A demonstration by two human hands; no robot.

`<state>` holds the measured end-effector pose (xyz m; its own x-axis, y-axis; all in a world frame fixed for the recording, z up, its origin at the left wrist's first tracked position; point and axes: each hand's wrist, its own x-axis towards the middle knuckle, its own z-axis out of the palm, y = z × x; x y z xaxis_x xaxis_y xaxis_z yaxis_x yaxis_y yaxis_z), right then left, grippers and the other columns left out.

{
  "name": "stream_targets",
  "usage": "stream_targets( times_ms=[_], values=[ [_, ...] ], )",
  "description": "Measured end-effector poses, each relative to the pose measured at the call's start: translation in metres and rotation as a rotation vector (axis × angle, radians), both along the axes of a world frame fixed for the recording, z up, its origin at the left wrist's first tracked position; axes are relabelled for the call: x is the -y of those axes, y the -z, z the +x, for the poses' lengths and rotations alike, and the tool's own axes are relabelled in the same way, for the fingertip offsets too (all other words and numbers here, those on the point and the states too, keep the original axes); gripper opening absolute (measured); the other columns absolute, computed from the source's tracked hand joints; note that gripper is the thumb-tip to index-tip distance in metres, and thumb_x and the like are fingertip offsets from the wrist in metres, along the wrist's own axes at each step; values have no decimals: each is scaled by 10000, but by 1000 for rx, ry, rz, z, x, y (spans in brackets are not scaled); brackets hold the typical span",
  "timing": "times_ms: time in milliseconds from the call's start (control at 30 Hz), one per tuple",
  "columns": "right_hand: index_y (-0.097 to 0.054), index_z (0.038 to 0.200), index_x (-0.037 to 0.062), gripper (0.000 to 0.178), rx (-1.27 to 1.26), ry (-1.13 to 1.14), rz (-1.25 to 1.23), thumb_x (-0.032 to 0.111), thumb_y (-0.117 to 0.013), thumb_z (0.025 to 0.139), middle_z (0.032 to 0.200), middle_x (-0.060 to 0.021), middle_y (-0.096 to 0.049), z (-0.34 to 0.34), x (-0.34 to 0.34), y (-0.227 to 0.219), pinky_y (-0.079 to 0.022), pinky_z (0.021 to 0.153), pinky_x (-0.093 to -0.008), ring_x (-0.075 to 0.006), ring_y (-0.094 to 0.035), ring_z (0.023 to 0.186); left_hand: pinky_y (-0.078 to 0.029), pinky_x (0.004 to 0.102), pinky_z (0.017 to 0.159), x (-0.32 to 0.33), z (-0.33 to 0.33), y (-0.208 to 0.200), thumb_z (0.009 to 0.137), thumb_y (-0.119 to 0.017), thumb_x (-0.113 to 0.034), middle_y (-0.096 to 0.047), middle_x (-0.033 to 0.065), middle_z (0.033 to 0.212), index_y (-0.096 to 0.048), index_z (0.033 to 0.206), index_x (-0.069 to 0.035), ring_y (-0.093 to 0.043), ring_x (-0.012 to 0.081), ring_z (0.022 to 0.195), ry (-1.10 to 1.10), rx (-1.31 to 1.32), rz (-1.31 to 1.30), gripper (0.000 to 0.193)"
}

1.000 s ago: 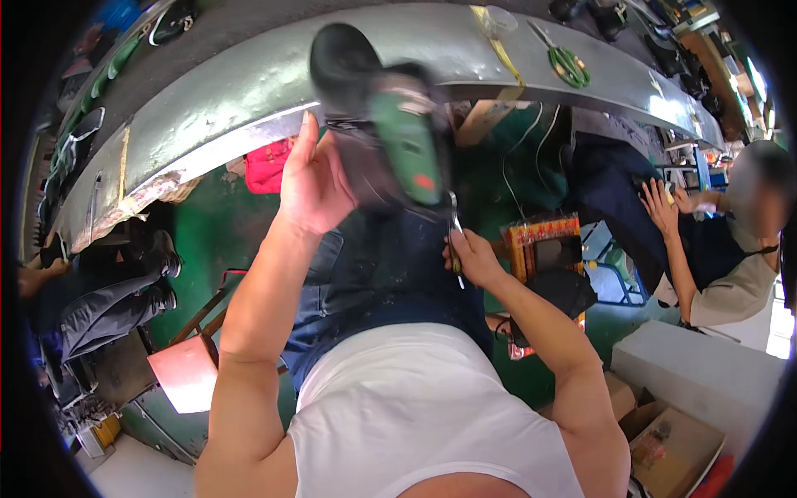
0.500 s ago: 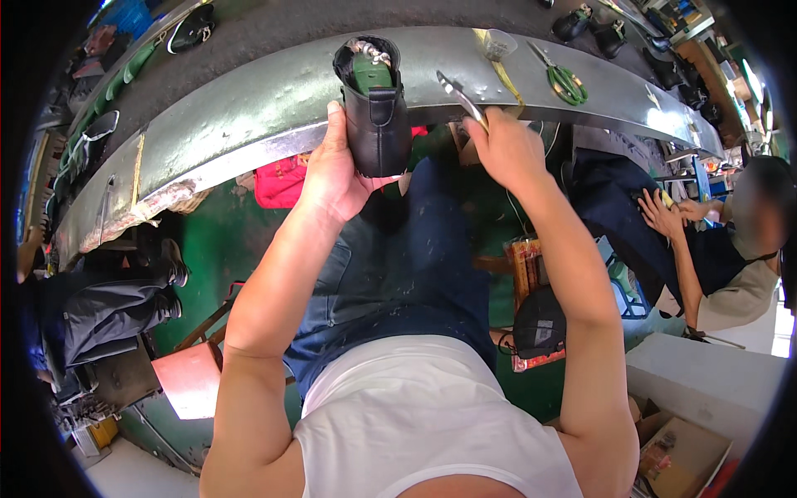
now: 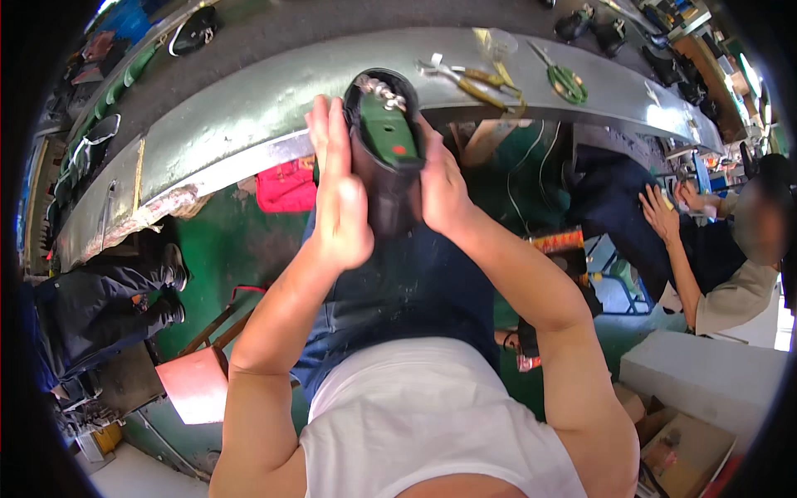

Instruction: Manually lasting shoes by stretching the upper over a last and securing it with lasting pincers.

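Observation:
A black boot (image 3: pixel 393 199) is held upright between my two hands at the near edge of the bench. Inside its opening sits a green shoe last (image 3: pixel 384 133) with a red dot, and a metal chain lies at its far end. My left hand (image 3: pixel 342 203) presses along the boot's left side with the fingers stretched out. Against the right side lies my right hand (image 3: pixel 444 187), its fingers partly hidden behind the boot. Pincers (image 3: pixel 471 88) with yellowish handles rest on the metal bench top, beyond my right hand.
The metal-topped bench (image 3: pixel 249 129) curves across in front of me. Green-handled scissors (image 3: pixel 567 83) and a small clear cup (image 3: pixel 501 41) lie on it. Behind runs a dark conveyor belt (image 3: pixel 290 29) with shoes. A co-worker (image 3: pixel 730 266) sits at right; a pink stool (image 3: pixel 193 386) stands lower left.
The pincers have left my right hand and lie on the bench. My right hand has moved left onto the boot. The boot has tilted, showing more of the green last.

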<state>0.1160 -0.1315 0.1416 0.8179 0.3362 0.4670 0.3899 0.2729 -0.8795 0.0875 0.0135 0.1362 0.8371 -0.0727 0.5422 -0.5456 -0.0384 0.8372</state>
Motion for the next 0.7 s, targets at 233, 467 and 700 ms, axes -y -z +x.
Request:
stream_targets(
  times_ms=[233, 467, 700],
  values=[
    [-390, 1467, -20, 715, -553, -81, 67, 560, -314, 1055, 1397, -125, -519, -63, 1, 117, -344, 1104, -329, -187, -465, 1300, -369, 333, 1106, 17, -69, 74, 1028, -246, -638, -441, 125, 1490, -185, 1583, -54, -458, 210, 1346, 0, -673, -433, 808],
    [-629, 1210, -13, 661, -1105, 28, 321, 574, -376, 1041, 1101, -57, -671, -68, -12, 206, -494, 886, -278, -118, -612, 965, -409, 343, 1076, 23, -69, 138, 1010, -321, -659, -508, 122, 1428, -319, 1543, -55, -521, 206, 1275, -150, -1218, -645, 805],
    [-558, 1317, -54, 724, -1005, 133, -6, 588, -380, 1031, 1161, -124, -655, -33, 1, 200, -498, 922, -301, -181, -631, 1023, -353, 366, 1125, 25, -44, 149, 958, -410, -710, -371, 140, 1537, -136, 1591, -69, -415, 242, 1385, -172, -1235, -449, 941]
  ],
)
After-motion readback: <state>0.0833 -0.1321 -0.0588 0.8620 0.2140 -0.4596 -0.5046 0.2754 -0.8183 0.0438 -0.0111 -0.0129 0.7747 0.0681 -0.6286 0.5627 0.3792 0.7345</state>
